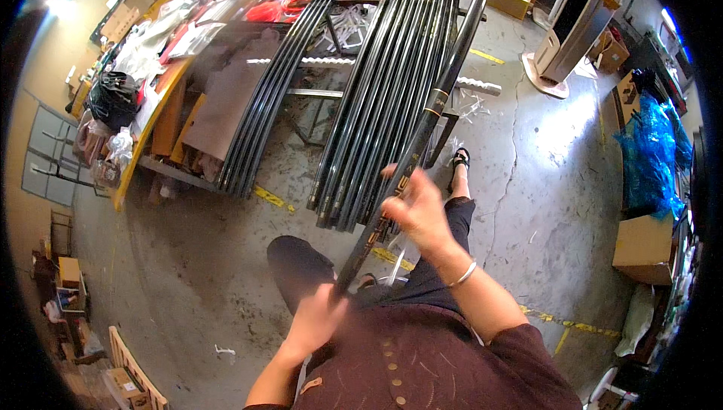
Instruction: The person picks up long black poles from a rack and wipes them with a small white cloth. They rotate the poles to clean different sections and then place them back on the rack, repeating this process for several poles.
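I hold a long black rod point(440, 90) that runs from my lap up toward the top of the view. My left hand point(318, 321) is closed around its near end, close to my body. My right hand point(418, 210) grips the rod higher up, fingers partly spread over the shaft; the hand is blurred. The rod's far end passes over a bundle of similar black rods point(384, 94) lying on a metal rack. A second, curved bundle of black rods point(271, 86) lies to the left of it.
A yellow-edged workbench point(151, 120) piled with bags and clutter stands at the left. A white standing appliance point(576, 18), cardboard boxes point(644, 248) and blue plastic point(648, 146) line the right. My sandalled foot point(460, 160) rests on the cracked concrete floor.
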### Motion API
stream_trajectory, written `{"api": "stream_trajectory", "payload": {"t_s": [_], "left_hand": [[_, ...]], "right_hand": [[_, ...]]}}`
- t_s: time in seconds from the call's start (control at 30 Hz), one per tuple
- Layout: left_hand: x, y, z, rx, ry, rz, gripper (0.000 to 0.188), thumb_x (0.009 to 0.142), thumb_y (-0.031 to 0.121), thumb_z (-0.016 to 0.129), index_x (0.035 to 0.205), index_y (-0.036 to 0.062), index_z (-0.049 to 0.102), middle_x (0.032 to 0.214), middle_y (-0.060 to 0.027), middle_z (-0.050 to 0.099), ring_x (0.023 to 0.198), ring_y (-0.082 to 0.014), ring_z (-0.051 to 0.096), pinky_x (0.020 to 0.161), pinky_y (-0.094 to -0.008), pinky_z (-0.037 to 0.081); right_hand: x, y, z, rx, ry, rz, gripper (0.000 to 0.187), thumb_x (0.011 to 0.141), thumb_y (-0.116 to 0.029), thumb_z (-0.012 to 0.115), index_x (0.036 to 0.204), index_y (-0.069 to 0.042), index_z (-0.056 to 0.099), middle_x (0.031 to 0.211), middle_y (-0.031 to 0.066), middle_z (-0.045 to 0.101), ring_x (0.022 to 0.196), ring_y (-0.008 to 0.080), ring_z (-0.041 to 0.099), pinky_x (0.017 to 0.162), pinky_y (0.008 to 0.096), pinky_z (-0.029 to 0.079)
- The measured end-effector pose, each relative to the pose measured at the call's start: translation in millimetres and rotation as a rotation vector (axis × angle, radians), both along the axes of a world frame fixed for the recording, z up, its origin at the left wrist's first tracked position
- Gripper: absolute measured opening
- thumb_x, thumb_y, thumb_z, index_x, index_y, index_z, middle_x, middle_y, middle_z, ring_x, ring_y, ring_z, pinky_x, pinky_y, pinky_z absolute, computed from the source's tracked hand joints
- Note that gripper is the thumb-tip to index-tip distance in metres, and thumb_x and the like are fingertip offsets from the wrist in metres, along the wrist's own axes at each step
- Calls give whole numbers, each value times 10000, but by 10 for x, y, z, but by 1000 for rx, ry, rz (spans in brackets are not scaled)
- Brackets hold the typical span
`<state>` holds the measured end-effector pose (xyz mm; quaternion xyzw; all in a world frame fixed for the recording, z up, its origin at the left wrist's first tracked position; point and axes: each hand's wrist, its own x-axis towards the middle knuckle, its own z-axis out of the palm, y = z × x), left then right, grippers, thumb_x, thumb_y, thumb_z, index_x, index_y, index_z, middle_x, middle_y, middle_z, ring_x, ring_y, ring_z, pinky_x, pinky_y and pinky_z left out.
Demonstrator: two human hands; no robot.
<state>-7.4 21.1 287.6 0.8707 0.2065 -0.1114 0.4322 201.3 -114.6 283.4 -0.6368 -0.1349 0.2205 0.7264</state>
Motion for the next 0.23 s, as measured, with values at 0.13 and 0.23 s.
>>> {"api": "stream_trajectory", "payload": {"t_s": [0.13, 0.23], "left_hand": [[-41, -38, 26, 98, -24, -28, 257, 847, 173, 565, 1029, 19, 468, 725, -242, 581, 748, -419, 584, 624, -469, 451], [-68, -46, 34, 157, -79, -19, 269, 833, 167, 589, 1031, 30, 468, 737, -240, 585, 727, -424, 584, 627, -481, 452]], "right_hand": [[310, -190, 105, 126, -210, -312, 615, 759, -128, 729, 1243, -20, 367, 773, 27, 573, 672, 67, 511, 608, 197, 425], [440, -323, 100, -141, -481, -281, 663, 778, -189, 731, 1289, -77, 323, 859, 39, 619, 671, 57, 497, 608, 168, 401]]}}
